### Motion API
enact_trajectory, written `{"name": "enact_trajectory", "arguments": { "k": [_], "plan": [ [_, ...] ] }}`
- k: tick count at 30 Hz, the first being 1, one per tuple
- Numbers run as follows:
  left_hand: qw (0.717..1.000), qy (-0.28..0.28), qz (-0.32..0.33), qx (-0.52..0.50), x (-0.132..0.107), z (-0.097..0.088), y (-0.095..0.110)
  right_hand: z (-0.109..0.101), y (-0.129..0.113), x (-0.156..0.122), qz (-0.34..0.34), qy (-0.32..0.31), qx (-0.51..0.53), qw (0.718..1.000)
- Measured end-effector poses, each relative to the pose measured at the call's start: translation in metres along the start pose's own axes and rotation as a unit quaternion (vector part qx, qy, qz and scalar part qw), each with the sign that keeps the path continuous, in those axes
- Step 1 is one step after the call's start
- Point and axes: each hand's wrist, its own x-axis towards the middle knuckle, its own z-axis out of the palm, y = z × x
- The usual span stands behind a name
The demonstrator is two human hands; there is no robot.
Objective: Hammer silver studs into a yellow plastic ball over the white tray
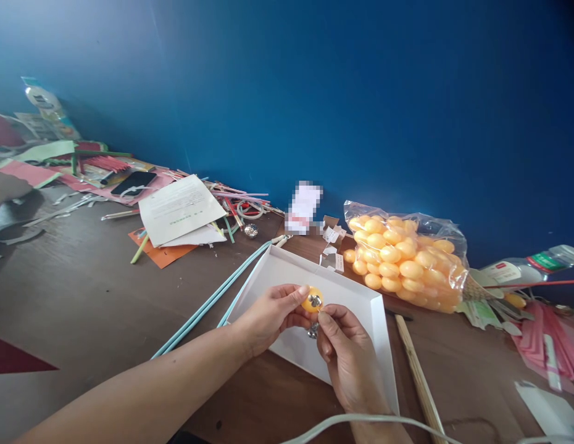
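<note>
My left hand [273, 311] is closed with thumb and fingers round an orange plastic ball [309, 298], which has a shiny silver piece [315, 301] on its face. Close beside it, my right hand [345, 345] pinches at the ball's lower edge; what lies between those fingertips is too small to make out. More silver metal [313, 331], perhaps small bells, shows just below, between the two hands. Both hands are over a shallow white box lid [287, 264] that lies on the brown table.
Behind on the right lies a clear bag of orange balls [402, 259]. Light blue cords [213, 299] run left of the lid, a wooden stick [419, 376] right of it. A white cable [361, 418] crosses my right wrist. Papers [181, 209] and a silver bell [250, 230] lie left.
</note>
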Motion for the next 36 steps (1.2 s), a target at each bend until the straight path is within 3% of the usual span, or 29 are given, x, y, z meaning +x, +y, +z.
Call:
{"name": "enact_trajectory", "arguments": {
  "k": [25,36],
  "plan": [
    [0.999,-0.032,0.01,-0.03,-0.0007,0.0021,-0.0005,-0.0017,0.0013,-0.0043,-0.027,0.002,-0.031,0.999],
    [1.0,-0.021,0.017,-0.006,-0.0026,0.0033,0.0004,-0.001,-0.0012,-0.0056,-0.029,-0.002,-0.056,0.998]
  ]
}}
